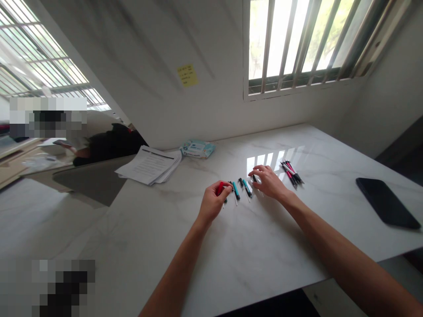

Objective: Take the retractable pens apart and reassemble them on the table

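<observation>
My left hand is closed around a red pen part, its thumb and fingertips covering much of it. Just beside it on the marble-patterned table lie pen pieces in small groups: a teal pen barrel with a thin white refill, and a second teal-and-black barrel with another refill. A dark piece shows partly under my left hand. My right hand has its thumb and fingers closed about a small black pen part at the table surface. Right of that hand rests a bunch of red, white and black pens.
A black phone lies at the right. Stacked papers and a light-blue wipes packet sit by the wall, below a yellow sticky note. Behind a partition at the left, another person is seated. The table edge runs along the front.
</observation>
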The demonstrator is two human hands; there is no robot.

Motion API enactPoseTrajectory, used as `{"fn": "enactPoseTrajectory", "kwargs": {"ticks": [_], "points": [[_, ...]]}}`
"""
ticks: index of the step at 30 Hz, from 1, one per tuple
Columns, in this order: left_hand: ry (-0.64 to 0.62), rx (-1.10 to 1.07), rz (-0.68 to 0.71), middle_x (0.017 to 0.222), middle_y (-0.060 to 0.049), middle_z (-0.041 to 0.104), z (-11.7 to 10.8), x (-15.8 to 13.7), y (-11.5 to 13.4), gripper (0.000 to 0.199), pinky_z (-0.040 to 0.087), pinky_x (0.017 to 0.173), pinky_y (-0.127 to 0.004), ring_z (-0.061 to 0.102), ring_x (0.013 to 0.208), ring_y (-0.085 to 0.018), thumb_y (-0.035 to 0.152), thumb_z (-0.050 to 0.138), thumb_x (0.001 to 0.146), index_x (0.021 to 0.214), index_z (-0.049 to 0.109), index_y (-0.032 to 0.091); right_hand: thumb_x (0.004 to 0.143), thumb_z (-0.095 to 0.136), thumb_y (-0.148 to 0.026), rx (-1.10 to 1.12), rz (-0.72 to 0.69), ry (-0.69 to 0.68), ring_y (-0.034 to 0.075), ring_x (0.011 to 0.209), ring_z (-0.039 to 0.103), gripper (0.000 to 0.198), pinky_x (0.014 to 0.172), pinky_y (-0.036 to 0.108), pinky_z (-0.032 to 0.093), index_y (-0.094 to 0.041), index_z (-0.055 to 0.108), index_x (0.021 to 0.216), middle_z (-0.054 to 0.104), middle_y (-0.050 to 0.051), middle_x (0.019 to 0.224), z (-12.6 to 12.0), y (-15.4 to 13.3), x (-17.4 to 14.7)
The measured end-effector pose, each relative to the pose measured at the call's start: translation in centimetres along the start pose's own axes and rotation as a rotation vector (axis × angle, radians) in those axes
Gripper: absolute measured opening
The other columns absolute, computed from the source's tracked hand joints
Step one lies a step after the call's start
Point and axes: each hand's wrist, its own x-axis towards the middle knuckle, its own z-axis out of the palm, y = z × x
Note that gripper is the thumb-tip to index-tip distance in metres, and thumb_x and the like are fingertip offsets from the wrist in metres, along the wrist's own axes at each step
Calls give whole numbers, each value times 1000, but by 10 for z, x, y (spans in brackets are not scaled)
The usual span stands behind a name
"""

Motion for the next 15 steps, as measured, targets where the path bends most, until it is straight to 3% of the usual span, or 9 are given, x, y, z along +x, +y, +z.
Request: {"fn": "enactPoseTrajectory", "kwargs": {"ticks": [6, 9, 15], "points": [[4, -262, -51, 72, 3, 51, 1, 1, -1, 31, 33, 54, -22, 40, 58, -10, 36, 54, 89, 112, 66, 19, 87, 67, -15, 5, 11, 13, 31, 115, 57, 31, 98, 45, 50, -23, 74, 117, 67, 11, 125, 0, -5, 1], [32, -348, -56, 78, 2, 54, 1, 3, -2, 32, 36, 54, -21, 43, 58, -9, 29, 51, 87, 115, 63, 21, 89, 65, -15, 47, 12, 41, 31, 113, 58, 28, 96, 46, 50, -22, 75, 113, 69, 11, 123, -6, -10, 1], [121, -335, 40, 86, 2, 60, -1, 4, -1, 38, 43, 58, -20, 52, 59, -7, 29, 61, 88, 125, 57, 24, 95, 61, -24, 418, -36, 71, 23, 97, 65, 16, 86, 39, 53, -24, 74, 104, 73, 8, 109, -21, -48, -2]]}}
